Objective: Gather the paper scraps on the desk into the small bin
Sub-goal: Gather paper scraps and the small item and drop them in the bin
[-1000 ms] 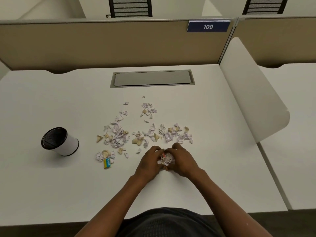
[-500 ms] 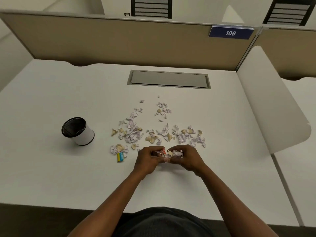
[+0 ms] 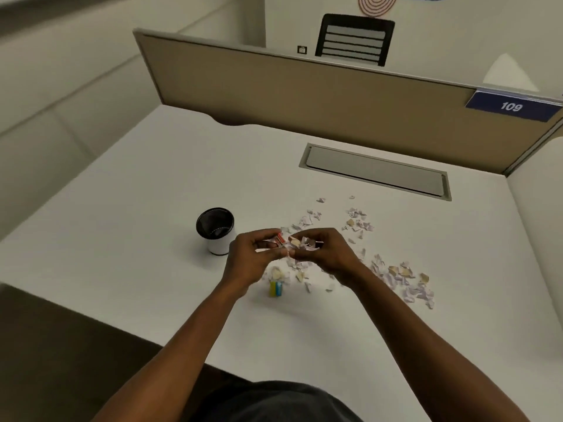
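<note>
- The counter [image 3: 152, 254] is a big white surface, with a tan partition [image 3: 304, 95] along the back and a grey cable hatch [image 3: 376, 173] set into it.
- Small bin [image 3: 217, 229]: black inside, white wall, standing upright just left of the hands with its mouth clear. Looks like there might be a scrap or two inside already, can't really tell.
- Left hand [image 3: 251, 258] and right hand [image 3: 327, 254] are lifted together near the bin, fingertips meeting. Each grip is curled in, and between them they cup a handful of scraps [image 3: 297, 242], including one red-and-white piece.
- Loose scraps [image 3: 402, 278] are spread over the counter to the right and under the hands, so I'd guess the job is barely started.
- A little yellow-and-blue piece [image 3: 276, 288] sits right below the left hand.
- How I'd do this bit: keep both hands cupped tight with no gaps underneath, carry the bundle left until it's directly over the bin mouth, get low, then open the fingers. The mouth is narrow, so letting go early or from high up probably scatters bits around the bin. Light paper sticks to fingers too, so rub them off over the opening.
</note>
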{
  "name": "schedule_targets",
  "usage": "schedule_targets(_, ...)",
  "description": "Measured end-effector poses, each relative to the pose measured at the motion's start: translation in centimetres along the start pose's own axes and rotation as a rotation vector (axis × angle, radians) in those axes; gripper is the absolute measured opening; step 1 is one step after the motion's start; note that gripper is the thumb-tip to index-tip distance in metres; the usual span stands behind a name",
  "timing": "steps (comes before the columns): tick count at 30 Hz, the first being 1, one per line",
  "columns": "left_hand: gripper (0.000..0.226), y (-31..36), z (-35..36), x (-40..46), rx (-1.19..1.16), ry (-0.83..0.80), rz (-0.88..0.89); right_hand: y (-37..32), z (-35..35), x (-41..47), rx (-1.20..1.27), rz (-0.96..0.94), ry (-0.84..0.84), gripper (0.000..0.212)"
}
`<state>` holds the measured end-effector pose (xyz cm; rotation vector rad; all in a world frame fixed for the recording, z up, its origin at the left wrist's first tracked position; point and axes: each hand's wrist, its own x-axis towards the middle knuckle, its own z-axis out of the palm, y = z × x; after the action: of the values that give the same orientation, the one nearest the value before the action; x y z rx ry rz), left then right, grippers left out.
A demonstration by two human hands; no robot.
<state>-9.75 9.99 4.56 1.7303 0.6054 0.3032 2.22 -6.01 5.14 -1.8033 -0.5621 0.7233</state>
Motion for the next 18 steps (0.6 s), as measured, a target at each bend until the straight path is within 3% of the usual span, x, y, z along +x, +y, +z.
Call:
schedule_targets(9, 0.043, 0.3, -10.4, 3.0, 0.007, 0.242, 0.025, -7.5, 7.8, 8.1, -0.029, -0.058, -0.175, 0.033)
schedule_targets(18, 0.047, -1.2, -14.5, 5.9, 0.245, 0.262, -0.015, -9.2, 12.9, 11.5, -0.318, -0.029, -0.102, 0.041)
